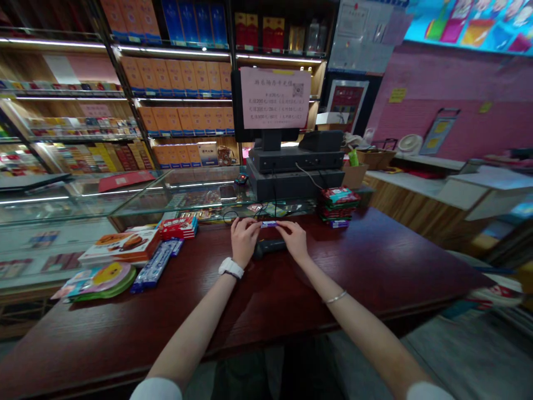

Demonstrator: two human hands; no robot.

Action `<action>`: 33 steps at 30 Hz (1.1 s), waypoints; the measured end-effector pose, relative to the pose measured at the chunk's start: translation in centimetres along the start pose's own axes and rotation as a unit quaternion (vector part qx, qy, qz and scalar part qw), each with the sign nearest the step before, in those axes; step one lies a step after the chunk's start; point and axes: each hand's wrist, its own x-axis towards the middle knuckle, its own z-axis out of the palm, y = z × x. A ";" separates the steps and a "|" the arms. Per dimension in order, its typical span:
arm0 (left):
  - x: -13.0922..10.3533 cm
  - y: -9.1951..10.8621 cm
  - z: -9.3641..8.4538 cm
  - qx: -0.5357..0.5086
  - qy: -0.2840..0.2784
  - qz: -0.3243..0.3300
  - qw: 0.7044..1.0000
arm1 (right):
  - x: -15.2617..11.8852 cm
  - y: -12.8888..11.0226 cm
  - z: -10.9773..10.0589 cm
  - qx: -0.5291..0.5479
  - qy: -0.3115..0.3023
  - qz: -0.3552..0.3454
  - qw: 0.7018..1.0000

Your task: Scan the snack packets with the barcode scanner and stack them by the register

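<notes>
Between my two hands is a small purple-and-white packet [268, 224], pinched at its ends above the far part of the dark red counter [233, 328]. My left hand [244, 240], with a white watch on the wrist, is closed on the packet's left end. On the right end, the fingers of my right hand [295, 239] are closed; a thin bangle circles that forearm. Just below the packet lies a black handheld scanner [270, 246]. The print on the packet is too small to read.
To the left are blue packets [156, 265], an orange-and-white box [120, 247], red boxes [178, 226] and round colourful packages [102, 280]. A stack of red and green packets [339, 204] stands right of the black cash register [295, 172]. Glass display cases [137, 205] adjoin the counter.
</notes>
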 end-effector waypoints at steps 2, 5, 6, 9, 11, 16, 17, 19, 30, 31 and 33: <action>0.7 1.0 0.6 0.002 0.016 -0.002 1.000 | 0.3 0.1 -0.7 -0.006 0.021 0.008 1.000; 1.6 2.8 2.1 -0.014 0.018 0.003 1.000 | 0.7 0.6 -2.5 -0.015 0.049 0.017 0.999; 1.8 3.5 2.7 -0.023 0.015 0.004 1.000 | 0.8 0.9 -3.2 -0.021 0.059 0.019 0.998; 1.9 6.1 4.7 -0.059 -0.004 0.004 0.998 | 0.9 2.2 -5.5 -0.055 0.094 0.021 0.994; 1.6 8.0 6.0 -0.090 -0.019 -0.002 0.996 | 0.7 3.4 -7.1 -0.077 0.118 0.024 0.990; 0.6 11.9 9.6 -0.143 -0.089 0.031 0.985 | -0.1 6.9 -10.8 -0.107 0.154 0.038 0.982; 0.5 12.5 10.3 -0.152 -0.106 0.031 0.982 | -0.2 7.6 -11.5 -0.111 0.158 0.041 0.980; 0.3 13.8 11.8 -0.165 -0.144 0.022 0.975 | -0.4 9.0 -12.5 -0.113 0.159 0.046 0.980; 0.1 18.8 18.0 -0.134 -0.365 -0.068 0.919 | -0.6 18.2 -16.1 -0.126 0.117 0.067 0.983; 0.1 18.9 18.6 -0.127 -0.382 -0.069 0.913 | -0.6 18.9 -16.4 -0.137 0.106 0.071 0.982; 0.1 19.4 19.5 -0.115 -0.413 -0.070 0.901 | -0.6 20.0 -16.8 -0.166 0.074 0.086 0.980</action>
